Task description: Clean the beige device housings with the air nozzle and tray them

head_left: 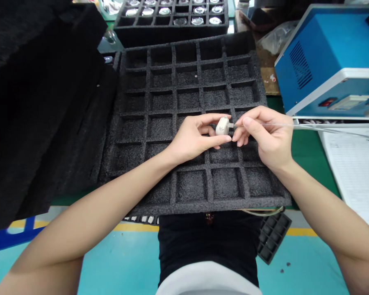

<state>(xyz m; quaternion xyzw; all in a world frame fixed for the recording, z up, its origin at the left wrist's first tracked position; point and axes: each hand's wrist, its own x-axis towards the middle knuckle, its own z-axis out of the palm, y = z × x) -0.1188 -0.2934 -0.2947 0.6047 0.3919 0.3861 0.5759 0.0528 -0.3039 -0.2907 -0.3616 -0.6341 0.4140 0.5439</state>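
Note:
A small off-white rounded part (222, 126) is pinched between the thumb and fingers of my left hand (193, 137), above the black foam tray (190, 204). A short pale tab (231, 125) sticks out of the part's right side. My right hand (266, 133) is closed with thumb and forefinger on a thin, pale, see-through strand (304, 125), whose left end meets the tab. Whether the tab belongs to the part or to the strand I cannot tell. To the right, the strand runs past my wrist toward the blue machine.
A blue machine (313, 53) stands at the right, with printed sheets (356, 172) in front. Stacked black foam (49, 123) rises at the left. Another foam tray (172, 21) at the back holds round shiny pieces. A small black tray (274, 237) shows below the table edge.

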